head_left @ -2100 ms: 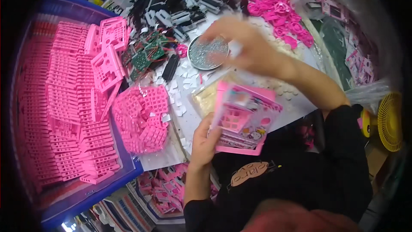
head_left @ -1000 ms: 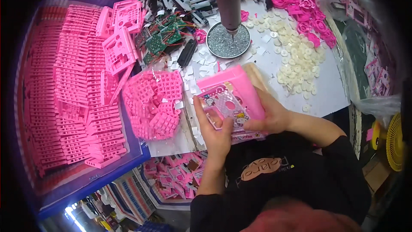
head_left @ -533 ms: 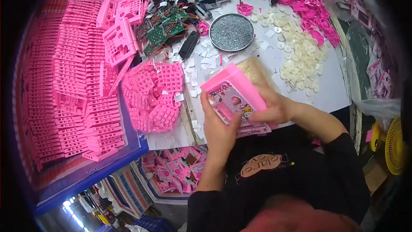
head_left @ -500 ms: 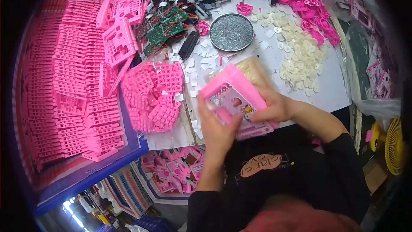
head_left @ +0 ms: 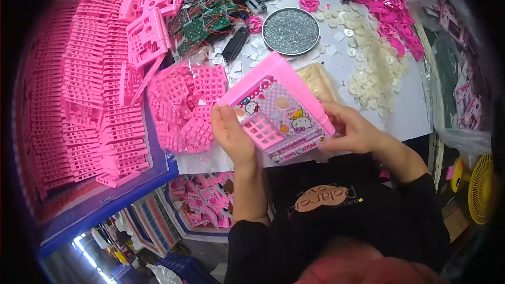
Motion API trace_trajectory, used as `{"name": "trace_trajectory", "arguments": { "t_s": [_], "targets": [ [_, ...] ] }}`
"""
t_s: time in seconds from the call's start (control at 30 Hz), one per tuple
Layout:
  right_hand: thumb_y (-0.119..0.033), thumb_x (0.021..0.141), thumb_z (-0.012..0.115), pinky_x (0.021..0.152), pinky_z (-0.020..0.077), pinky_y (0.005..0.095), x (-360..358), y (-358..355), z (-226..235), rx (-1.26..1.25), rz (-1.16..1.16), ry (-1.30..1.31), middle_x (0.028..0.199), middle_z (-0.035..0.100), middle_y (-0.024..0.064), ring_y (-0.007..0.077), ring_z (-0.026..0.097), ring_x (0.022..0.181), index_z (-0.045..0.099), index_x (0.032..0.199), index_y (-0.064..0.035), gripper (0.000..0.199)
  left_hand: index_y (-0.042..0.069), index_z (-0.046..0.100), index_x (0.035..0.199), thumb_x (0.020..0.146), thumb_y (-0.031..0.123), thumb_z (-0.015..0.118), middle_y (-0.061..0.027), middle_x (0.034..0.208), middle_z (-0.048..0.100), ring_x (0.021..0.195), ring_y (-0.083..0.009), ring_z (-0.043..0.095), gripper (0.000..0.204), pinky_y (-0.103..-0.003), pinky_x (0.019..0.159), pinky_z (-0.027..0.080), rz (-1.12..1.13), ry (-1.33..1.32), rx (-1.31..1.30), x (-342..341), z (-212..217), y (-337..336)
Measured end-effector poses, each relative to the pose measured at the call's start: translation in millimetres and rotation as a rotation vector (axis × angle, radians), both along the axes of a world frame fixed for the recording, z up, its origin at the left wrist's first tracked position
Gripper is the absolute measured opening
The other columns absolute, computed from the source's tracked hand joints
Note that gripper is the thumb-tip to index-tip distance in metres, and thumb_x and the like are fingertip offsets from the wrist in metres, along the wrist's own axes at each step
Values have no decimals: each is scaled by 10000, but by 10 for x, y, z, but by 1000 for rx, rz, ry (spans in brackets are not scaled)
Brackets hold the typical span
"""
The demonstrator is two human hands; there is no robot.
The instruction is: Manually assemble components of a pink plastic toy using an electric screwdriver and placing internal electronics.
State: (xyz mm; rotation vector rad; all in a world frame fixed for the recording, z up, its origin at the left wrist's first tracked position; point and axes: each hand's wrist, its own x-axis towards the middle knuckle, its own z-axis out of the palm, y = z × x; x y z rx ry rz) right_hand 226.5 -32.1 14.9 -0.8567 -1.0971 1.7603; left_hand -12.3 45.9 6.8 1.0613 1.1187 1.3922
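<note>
Toy panel point(head_left: 276, 108), pink plastic with a cartoon sticker face and a small grid window, sits at frame centre, held up over the near edge of the white table point(head_left: 415, 121). We read its long axis as running from lower left to upper right, tilted, with the thick pink edge on the upper side. Left hand point(head_left: 234, 137) clamps the left short end, thumb on the sticker face, fingers wrapped behind; closed on the panel. Right hand point(head_left: 352, 129) pinches the right end near the lower right corner, fingertips on the pink rim; also closed on the panel. Both hands touch it, so neither is nearer; the panel lies between them, left hand slightly lower in frame.

Just behind the panel we see a beige tray piece point(head_left: 318, 81), partly hidden. Left of the panel lies a bag of pink grid parts point(head_left: 184, 105), near the left hand. Upper centre holds a round dish of small metal screws point(head_left: 290, 30), with green circuit boards point(head_left: 202, 23) to its left. Cream round discs point(head_left: 371, 71) spread at the upper right. Stacked pink frames point(head_left: 89, 89) fill the blue bin point(head_left: 131, 192) at frame left. We cannot tell what the back of the panel carries.
</note>
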Motion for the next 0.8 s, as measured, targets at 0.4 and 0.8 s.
{"name": "trace_trajectory", "arguments": {
  "t_s": [0.4, 0.8],
  "targets": [
    [0, 921, 695, 1017, 515, 356, -28, 21, -68, -101, -89, 122, 1301, 614, 108, 193, 602, 1199, 418, 1452, 29, 599, -10, 568, 1115, 1100, 204, 402, -56, 993, 650, 895, -73, 571, 271, -237, 805, 455, -104, 236, 41, 41, -195, -381],
    [-21, 945, 665, 979, 525, 322, -218, -110, -85, -136, -213, 109, 1292, 619, 110, 167, 611, 1162, 417, 1439, 39, 556, 21, 539, 1051, 1103, 309, 393, -34, 914, 610, 798, -77, 567, 327, -238, 721, 470, 20, 77, 7, 167, -137, -395]
  ]
}}
